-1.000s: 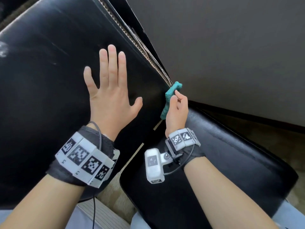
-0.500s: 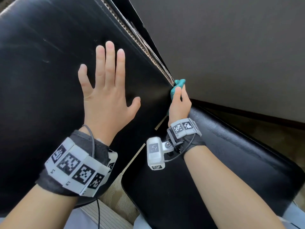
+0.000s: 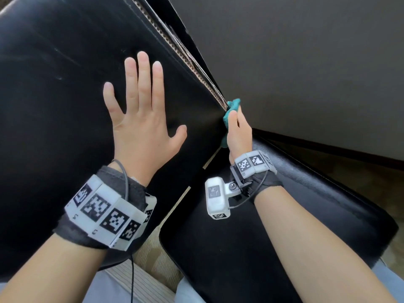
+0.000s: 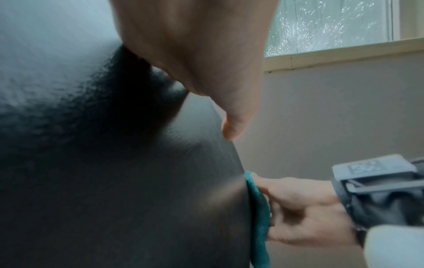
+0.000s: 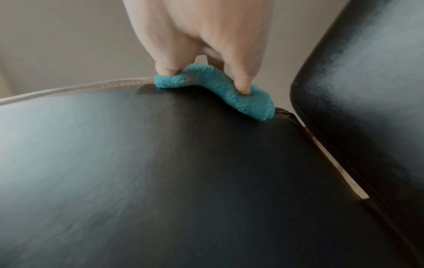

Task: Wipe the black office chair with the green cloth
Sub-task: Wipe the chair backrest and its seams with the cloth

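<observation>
The left hand [image 3: 140, 127] lies flat on the backrest [image 3: 54, 106] of the black office chair, fingers straight and spread, palm against the leather, grasping nothing. The right hand [image 3: 239, 136] grips the green cloth [image 3: 231, 108] at the backrest's side edge, where pale stitched piping [image 5: 75, 87] runs along the seam; its fingertips [image 5: 243, 81] dig into the bunched terry pile and hold it against the edge. The cloth drapes down along that edge toward the backrest's lower corner. The seat cushion [image 3: 284, 226] sits just beside the backrest, below the right wrist. Beyond the backrest's edge a plain wall [image 3: 306, 62] and a window [image 4: 328, 23] show
</observation>
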A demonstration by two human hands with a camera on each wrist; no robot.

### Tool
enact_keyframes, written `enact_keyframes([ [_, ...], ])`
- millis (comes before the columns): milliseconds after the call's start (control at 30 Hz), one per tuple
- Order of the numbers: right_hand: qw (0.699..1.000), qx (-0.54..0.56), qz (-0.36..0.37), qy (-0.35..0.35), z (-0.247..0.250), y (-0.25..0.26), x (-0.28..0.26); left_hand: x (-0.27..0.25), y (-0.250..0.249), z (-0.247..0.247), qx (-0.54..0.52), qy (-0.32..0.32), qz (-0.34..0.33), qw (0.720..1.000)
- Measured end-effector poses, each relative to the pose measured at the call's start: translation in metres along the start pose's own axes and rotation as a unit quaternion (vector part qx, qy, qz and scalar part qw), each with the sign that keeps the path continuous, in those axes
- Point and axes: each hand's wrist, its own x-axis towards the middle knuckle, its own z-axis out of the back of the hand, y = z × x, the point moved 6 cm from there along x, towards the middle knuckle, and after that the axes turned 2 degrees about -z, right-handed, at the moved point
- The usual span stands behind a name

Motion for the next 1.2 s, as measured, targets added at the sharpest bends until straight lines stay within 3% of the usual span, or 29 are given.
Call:
enact_keyframes([
  [233, 0.986, -0.092, 0.132, 0.043, -0.013, 0.041, -0.017, -0.001, 0.003, 0.000, 0.004, -0.006, -0.008, 1.000],
  [433, 0.994, 0.024, 0.067, 0.089, -0.011, 0.014, -0.013, -0.002, 0.003, 0.000, 0.023, -0.010, -0.018, 1.000],
  [500, 0.994, 0.003, 0.066, 0.092, -0.007, 0.014, -0.014, -0.002, 0.003, 0.000, 0.024, -0.017, -0.015, 0.999],
  [633, 0.990, -0.079, 0.093, 0.075, 0.003, 0.010, -0.002, -0.002, 0.003, -0.001, 0.028, -0.028, -0.014, 0.999],
  [733, 0.991, -0.078, 0.091, 0.051, 0.010, 0.010, 0.001, -0.002, 0.004, -0.001, 0.021, -0.027, -0.012, 0.999],
  [900, 0.983, -0.101, 0.153, 0.011, 0.006, 0.034, -0.007, -0.001, 0.003, 0.000, 0.030, -0.027, -0.005, 0.999],
  [1000, 0.982, -0.062, 0.178, 0.015, 0.004, 0.056, -0.015, -0.002, 0.003, -0.001, 0.032, -0.025, -0.005, 0.999],
  [1133, 0.992, -0.049, 0.105, 0.042, 0.001, 0.045, -0.010, -0.001, 0.004, -0.002, 0.039, -0.020, -0.006, 0.999],
  [1200, 0.989, -0.114, 0.069, 0.060, 0.000, 0.026, -0.008, -0.002, 0.004, -0.002, 0.040, -0.020, -0.009, 0.999],
])
